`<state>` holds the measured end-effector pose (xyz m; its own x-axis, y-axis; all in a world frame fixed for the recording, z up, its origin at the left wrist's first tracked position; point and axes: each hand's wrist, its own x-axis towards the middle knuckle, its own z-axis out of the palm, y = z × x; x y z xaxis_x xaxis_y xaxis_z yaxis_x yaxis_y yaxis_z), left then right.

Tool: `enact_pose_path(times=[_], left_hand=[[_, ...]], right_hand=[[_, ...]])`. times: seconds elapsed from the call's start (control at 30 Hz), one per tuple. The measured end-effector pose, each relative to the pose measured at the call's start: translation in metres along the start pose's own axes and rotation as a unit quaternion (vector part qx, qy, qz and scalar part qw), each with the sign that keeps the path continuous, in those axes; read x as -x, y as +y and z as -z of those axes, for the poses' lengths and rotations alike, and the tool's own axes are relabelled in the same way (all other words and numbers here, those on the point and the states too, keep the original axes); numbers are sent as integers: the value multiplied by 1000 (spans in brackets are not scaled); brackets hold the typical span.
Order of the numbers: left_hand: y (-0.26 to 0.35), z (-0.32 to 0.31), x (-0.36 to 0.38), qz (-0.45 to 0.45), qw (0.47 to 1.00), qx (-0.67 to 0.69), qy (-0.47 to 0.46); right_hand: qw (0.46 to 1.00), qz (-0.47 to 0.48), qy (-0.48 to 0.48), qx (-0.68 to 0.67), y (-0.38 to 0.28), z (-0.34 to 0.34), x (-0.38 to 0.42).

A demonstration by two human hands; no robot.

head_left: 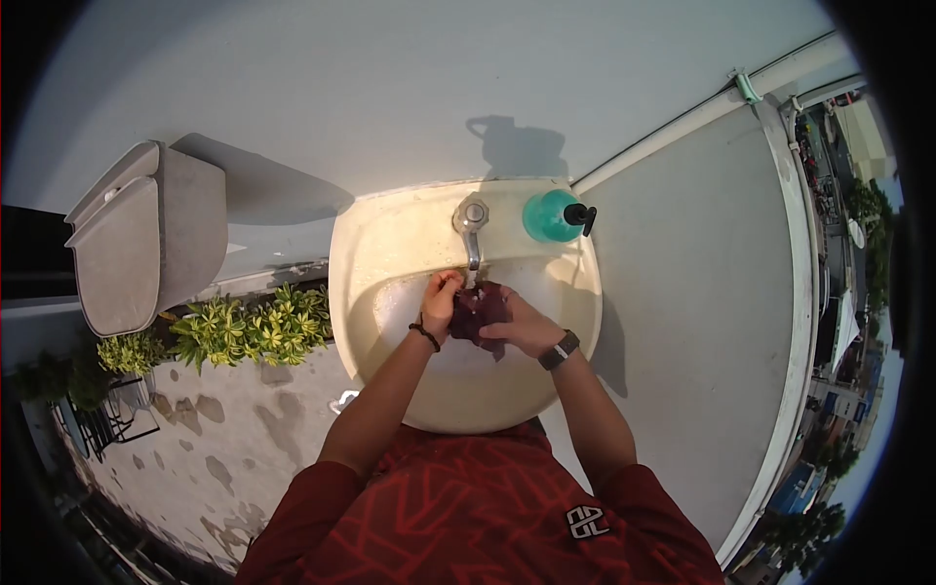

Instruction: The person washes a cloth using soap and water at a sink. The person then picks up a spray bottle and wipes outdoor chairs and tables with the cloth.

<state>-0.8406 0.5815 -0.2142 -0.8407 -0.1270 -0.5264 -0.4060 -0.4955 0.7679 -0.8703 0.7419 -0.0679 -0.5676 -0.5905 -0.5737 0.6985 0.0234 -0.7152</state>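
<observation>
A dark maroon cloth is bunched between my two hands, just below the spout of the metal tap. My left hand pinches its left edge, with a dark beaded bracelet on that wrist. On the other side my right hand grips the cloth with thumb and fingers, and a watch is on that wrist. Water seems to run from the spout onto the cloth. Both hands are over the basin of the cream sink. The lower folds of the cloth hide some of my fingertips.
A teal pump bottle with a black top stands on the sink's right back ledge. Left of the sink are a grey lidded bin and leafy plants. A grey wall rises close on the right.
</observation>
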Motion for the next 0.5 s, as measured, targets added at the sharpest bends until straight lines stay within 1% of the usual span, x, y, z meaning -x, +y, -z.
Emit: enact_pose_path(times=[0.03,0.07,0.1,0.13,0.17,0.2,0.27,0.33,0.37,0.43,0.5], left_hand=[[5,8,7,1,1000,1,2],[15,14,21,-12,996,-93,-14],[33,16,37,-27,982,-185,-32],[51,15,51,-42,959,-276,-52],[69,9,64,-57,927,-364,-72],[90,-3,78,-56,926,-364,-77],[140,-39,113,-254,867,-406,-139],[164,-67,136,-443,768,-424,-186],[161,-75,137,-446,767,-423,-184],[148,-92,136,-402,825,-325,-230],[136,-101,131,-353,867,-220,-274]], right_hand=[[993,93,5,73,-1,9,11],[973,182,9,144,-2,15,21],[973,181,10,145,-22,4,39],[917,172,49,356,-47,-8,64],[817,155,87,549,-69,-21,84],[817,152,92,549,-78,-32,96],[769,190,117,599,-89,-57,112],[713,228,135,650,-96,-76,123],[710,230,135,652,-101,-81,125],[704,270,127,645,-112,-89,127],[695,308,119,639,-121,-93,128]])
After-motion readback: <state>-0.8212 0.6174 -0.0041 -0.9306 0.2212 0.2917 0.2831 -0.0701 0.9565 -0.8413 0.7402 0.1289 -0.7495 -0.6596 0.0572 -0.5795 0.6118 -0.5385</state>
